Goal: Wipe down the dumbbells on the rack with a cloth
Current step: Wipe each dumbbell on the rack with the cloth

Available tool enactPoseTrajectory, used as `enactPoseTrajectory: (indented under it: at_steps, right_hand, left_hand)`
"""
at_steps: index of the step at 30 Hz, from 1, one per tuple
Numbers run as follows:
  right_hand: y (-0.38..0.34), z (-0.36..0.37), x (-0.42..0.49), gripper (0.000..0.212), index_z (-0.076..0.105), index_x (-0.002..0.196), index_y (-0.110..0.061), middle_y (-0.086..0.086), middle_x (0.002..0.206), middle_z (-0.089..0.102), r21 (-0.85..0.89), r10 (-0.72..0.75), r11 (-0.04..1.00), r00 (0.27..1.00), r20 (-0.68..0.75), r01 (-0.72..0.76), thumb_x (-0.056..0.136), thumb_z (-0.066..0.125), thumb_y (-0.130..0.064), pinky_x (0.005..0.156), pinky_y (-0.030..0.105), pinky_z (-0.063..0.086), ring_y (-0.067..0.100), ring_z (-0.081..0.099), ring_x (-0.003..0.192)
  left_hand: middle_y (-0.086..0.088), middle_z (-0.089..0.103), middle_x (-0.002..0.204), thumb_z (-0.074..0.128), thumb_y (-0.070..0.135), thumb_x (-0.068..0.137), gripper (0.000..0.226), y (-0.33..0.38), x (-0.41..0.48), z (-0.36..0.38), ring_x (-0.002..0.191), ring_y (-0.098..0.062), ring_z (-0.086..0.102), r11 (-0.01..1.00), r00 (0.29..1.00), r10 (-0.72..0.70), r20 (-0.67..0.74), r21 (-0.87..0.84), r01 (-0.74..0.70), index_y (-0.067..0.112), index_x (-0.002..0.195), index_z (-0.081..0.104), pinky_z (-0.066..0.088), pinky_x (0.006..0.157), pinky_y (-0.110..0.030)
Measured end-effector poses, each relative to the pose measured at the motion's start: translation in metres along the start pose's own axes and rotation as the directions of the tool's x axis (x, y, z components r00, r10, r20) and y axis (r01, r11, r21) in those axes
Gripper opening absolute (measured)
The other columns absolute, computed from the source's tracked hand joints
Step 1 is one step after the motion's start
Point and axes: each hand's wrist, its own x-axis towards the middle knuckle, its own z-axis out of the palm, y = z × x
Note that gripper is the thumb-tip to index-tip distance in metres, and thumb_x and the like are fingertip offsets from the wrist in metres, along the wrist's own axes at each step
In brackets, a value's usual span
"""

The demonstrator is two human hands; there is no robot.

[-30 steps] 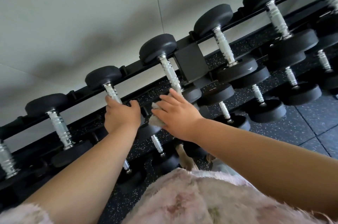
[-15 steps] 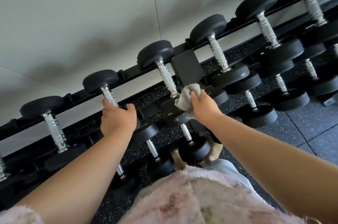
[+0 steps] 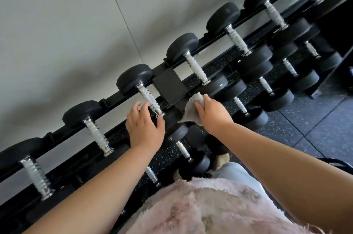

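Black tiered metal dumbbell rack [image 3: 168, 85], right hand [image 3: 212, 113] pinching crumpled grey cloth [image 3: 192, 110] against rack frame, left hand [image 3: 145, 126] spread — fingers beside chrome-handled black rubber dumbbell [image 3: 141, 88]

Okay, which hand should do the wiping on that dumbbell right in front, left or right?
Probably the right hand: it already grips the cloth beside the dumbbell. The left hand is empty and open at the chrome handle, better suited to steadying it.

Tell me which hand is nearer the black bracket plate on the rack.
Right. The right hand presses the cloth beside the bracket plate; the left hand sits farther left, past a dumbbell handle.
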Motion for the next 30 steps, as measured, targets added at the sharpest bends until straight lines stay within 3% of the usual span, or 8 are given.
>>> enactPoseTrajectory:
  at_steps: [5,8,12,15,19,23,27,30]
  right_hand:
    - [0.025,-0.028,-0.002,0.044,0.055,0.134,-0.016,0.003,0.124,0.058,-0.171,-0.25,0.964,0.91,-0.33,0.203,0.106,0.041,-0.046,0.1,0.041,0.044,0.027,0.052,0.116]
    - [0.032,-0.026,0.021,0.049,0.058,0.134,-0.019,0.003,0.122,0.055,-0.367,-0.376,0.9,0.843,-0.385,0.233,0.101,0.047,-0.053,0.1,0.044,0.041,0.028,0.049,0.115]
    - [0.033,-0.021,0.062,0.056,0.055,0.137,-0.022,0.005,0.132,0.048,-0.477,-0.352,0.861,0.882,-0.312,0.175,0.09,0.067,-0.05,0.114,0.05,0.034,0.032,0.04,0.132]
    - [0.044,-0.028,0.084,0.053,0.052,0.142,-0.022,0.006,0.139,0.048,-0.374,-0.316,0.904,0.911,-0.265,0.205,0.1,0.05,-0.054,0.118,0.049,0.034,0.031,0.042,0.135]
    - [0.06,-0.044,0.102,0.049,0.043,0.148,-0.027,0.002,0.137,0.051,0.053,-0.127,0.989,0.979,-0.161,0.138,0.106,0.037,-0.053,0.105,0.039,0.047,0.024,0.054,0.124]
    - [0.078,-0.067,0.125,0.066,0.026,0.158,-0.03,0.003,0.148,0.047,0.29,0.196,0.94,0.98,-0.028,-0.18,0.102,0.044,-0.06,0.1,0.048,0.055,0.026,0.056,0.126]
    - [0.06,-0.061,0.108,0.067,0.034,0.153,-0.027,0.0,0.151,0.039,0.057,-0.217,0.975,0.975,0.039,0.214,0.098,0.047,-0.063,0.116,0.043,0.039,0.023,0.039,0.139]
    - [0.052,-0.046,0.094,0.066,0.05,0.144,-0.026,0.002,0.151,0.042,-0.27,-0.575,0.788,0.818,0.0,0.554,0.091,0.053,-0.065,0.12,0.049,0.031,0.029,0.031,0.146]
  left_hand:
    - [0.001,0.05,0.146,0.047,0.05,0.102,0.051,0.055,0.033,0.021,0.141,-0.024,0.04,0.955,0.96,0.263,0.098,0.111,-0.274,0.021,0.144,0.054,0.029,0.119,-0.045]
    - [-0.001,0.066,0.13,0.042,0.059,0.101,0.054,0.068,0.049,0.028,0.126,-0.026,0.056,0.926,0.95,0.216,0.224,0.26,-0.272,0.022,0.135,0.061,0.037,0.112,-0.045]
    - [-0.003,0.077,0.103,0.039,0.066,0.098,0.059,0.077,0.056,0.034,0.108,-0.026,0.068,0.882,0.929,0.097,0.357,0.401,-0.246,0.023,0.124,0.069,0.025,0.122,-0.045]
    - [0.001,0.075,0.088,0.038,0.066,0.098,0.055,0.074,0.059,0.035,0.101,-0.021,0.071,0.882,0.908,0.06,0.414,0.404,-0.242,0.026,0.119,0.069,0.013,0.129,-0.043]
    - [0.007,0.068,0.073,0.048,0.062,0.095,0.04,0.069,0.054,0.038,0.078,-0.015,0.064,0.904,0.933,0.096,0.348,0.362,-0.228,0.031,0.103,0.071,0.022,0.128,-0.041]
    - [0.007,0.074,0.088,0.054,0.058,0.097,0.039,0.075,0.052,0.033,0.085,-0.014,0.056,0.957,0.97,0.023,0.244,0.275,-0.092,0.029,0.111,0.075,0.035,0.12,-0.039]
    - [-0.005,0.053,0.151,0.053,0.062,0.094,0.051,0.076,0.051,0.036,0.143,-0.026,0.039,0.957,0.996,-0.084,0.009,0.28,0.078,0.028,0.129,0.066,0.016,0.13,-0.049]
    - [-0.008,0.02,0.172,0.055,0.061,0.093,0.057,0.079,0.052,0.041,0.158,-0.029,0.017,0.932,0.962,-0.261,-0.074,0.242,0.272,0.028,0.14,0.056,0.009,0.131,-0.05]
